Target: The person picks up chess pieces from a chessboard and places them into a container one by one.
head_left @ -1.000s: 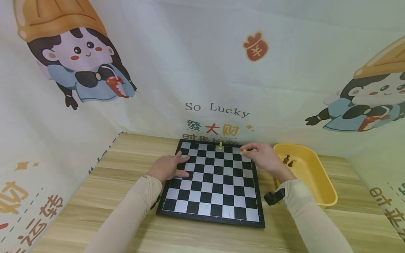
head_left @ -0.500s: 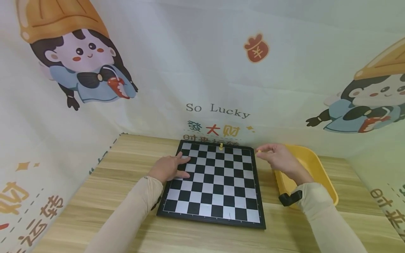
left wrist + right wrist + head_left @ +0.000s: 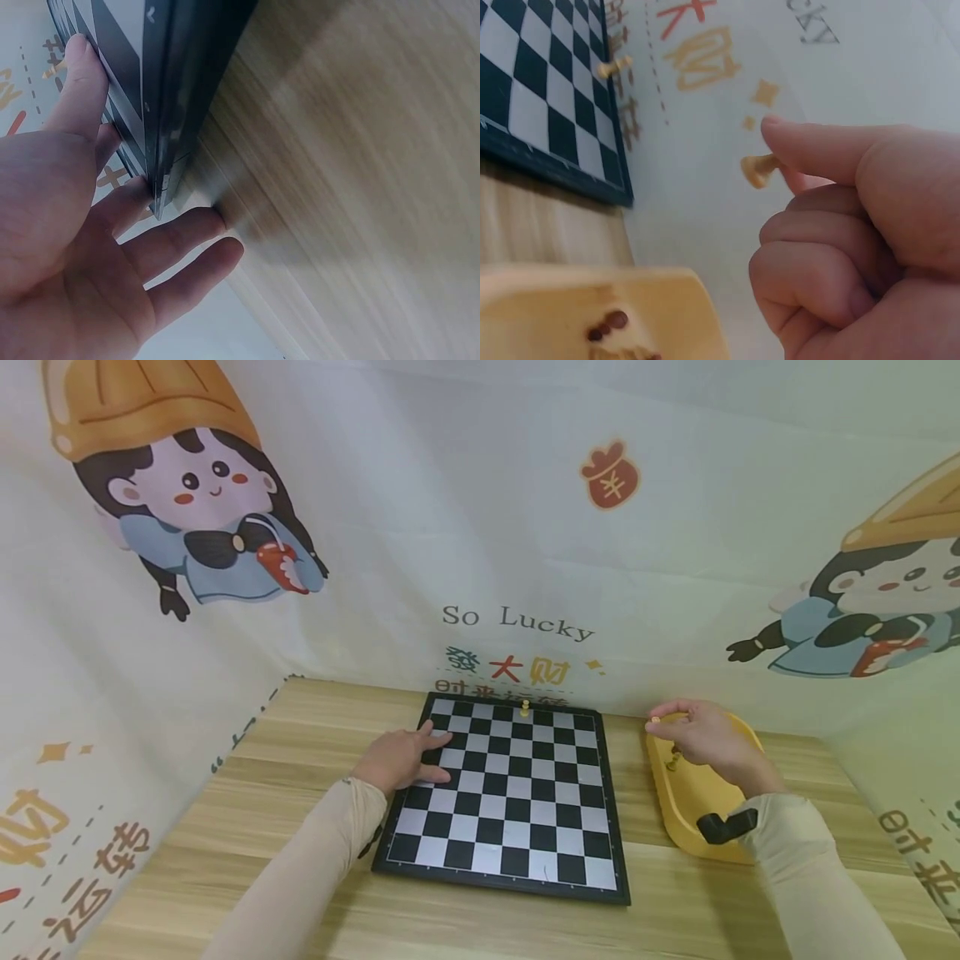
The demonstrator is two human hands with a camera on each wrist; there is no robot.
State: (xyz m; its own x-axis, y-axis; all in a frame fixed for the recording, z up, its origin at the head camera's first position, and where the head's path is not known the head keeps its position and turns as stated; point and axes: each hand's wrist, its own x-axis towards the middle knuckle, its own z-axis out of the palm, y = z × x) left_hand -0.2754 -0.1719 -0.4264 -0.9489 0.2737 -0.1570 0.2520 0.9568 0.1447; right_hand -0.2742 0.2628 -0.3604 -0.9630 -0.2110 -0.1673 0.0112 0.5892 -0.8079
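My left hand (image 3: pixel 397 760) rests at the left edge of a black-and-white chessboard (image 3: pixel 502 793). In the left wrist view its thumb lies on the squares, while two fingers (image 3: pixel 196 274) extend past the frame over the wood. Between the thumb and index finger of my right hand (image 3: pixel 708 739) is a small yellow chess piece (image 3: pixel 759 169), its base showing and its top hidden by the thumb. That hand is above the far left rim of a yellow bin (image 3: pixel 705 797). Another yellow chess piece (image 3: pixel 525 708) stands on the board's far row.
Dark red chess pieces (image 3: pixel 615 320) and yellowish ones lie inside the bin, partly covered by my right hand in the head view. A strip of wooden table (image 3: pixel 637 793) separates board and bin. Behind the table hangs a printed cloth (image 3: pixel 487 527).
From the board's far right corner, my right hand has moved right to over the bin, carrying the yellow chess piece. My left hand has stayed in place.
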